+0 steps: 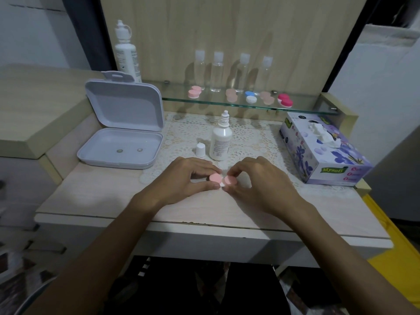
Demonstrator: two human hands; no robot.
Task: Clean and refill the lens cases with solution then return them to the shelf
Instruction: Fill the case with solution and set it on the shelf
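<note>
Item, as I see it: pink lens case point(221, 179) gripped in the fingers of my left hand point(186, 178) and right hand point(261, 181) low over the pale surface point(102, 192), uncapped solution bottle point(221, 137) and its cap point(201, 149) just behind, open grey box point(122, 126) left, tissue box point(322, 146) right, glass shelf point(302, 108) of other cases beyond.

Solution bottle point(220, 137) just behind hands.

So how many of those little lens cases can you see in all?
6. Five sit along the glass shelf: pink, pale pink, blue-and-white, another pale pink, and red. The sixth, pink, is between both hands on the table. None seem hidden.
</note>
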